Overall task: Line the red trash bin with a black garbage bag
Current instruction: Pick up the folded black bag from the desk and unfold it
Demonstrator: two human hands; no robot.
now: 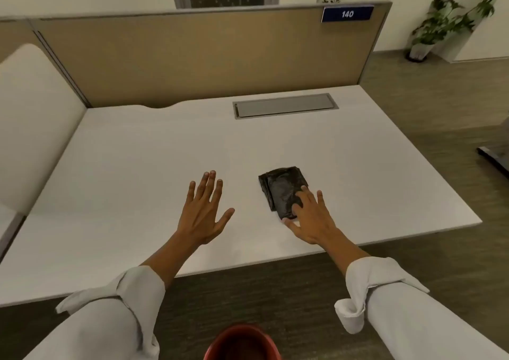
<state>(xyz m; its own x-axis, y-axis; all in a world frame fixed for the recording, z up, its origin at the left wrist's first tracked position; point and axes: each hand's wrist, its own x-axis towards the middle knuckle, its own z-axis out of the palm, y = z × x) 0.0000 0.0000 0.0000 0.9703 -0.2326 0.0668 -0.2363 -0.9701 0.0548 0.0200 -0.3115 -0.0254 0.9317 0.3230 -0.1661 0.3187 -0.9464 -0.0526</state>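
In the head view, the right hand [312, 216] lies palm down on the near corner of a folded black garbage bag [281, 187], its fingers spread and slightly curled, with the fingertips [303, 188] pressing on the plastic and the thumb lying on the desk at the bag's near edge. The hand is not closed around the bag; it rests on top of it. The left hand [205, 208] is wide open, fingers fanned and thumb out, holding nothing; whether it touches the white desk [137, 167] or hovers just above it cannot be told. It is well apart from the bag. Both forearms show rolled-up white sleeves [132, 293].

The bag sits flat on the desk, right of centre and toward the near edge. The red trash bin [242, 341] stands on the floor below the desk's near edge, between the two arms, only its rim and part of its inside showing at the bottom of the view.

On the tan partition [206, 57] behind the desk, a blue plate [347, 14] reads "140" in white. A grey cable hatch [285, 106] is set into the desktop near the partition.
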